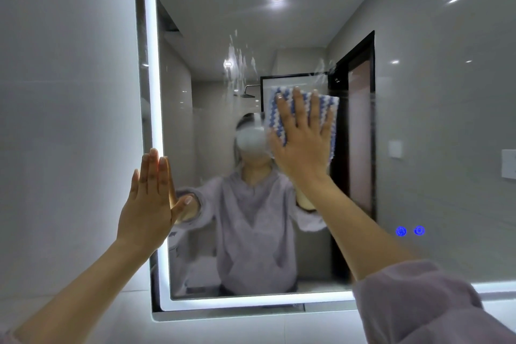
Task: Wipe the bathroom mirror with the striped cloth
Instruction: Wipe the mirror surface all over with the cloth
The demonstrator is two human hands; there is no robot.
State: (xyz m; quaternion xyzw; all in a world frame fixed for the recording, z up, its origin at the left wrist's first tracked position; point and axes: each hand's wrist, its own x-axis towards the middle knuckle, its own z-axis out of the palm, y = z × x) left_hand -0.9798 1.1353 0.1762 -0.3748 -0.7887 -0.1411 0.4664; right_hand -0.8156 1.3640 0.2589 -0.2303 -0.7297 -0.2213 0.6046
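Right hand (303, 137), fingers spread flat, presses the striped cloth (329, 109) against the mirror (418, 92) near mid-height; cloth long axis roughly vertical. Left hand (152, 201), fingers together, rests flat at the mirror's lit left edge (152, 64). Streaks (237, 64) lie up-left of the cloth. Two blue touch icons (410, 231) glow at lower right.

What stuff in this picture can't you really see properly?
Head view only:
- Striped cloth: the right hand pressing it on the mirror hides its middle.
- Two blue icons: too small to read.
- Mirror's top and right sides: cut off by the picture's edges.
- Left hand: whether it touches the lit edge or wall is unclear.
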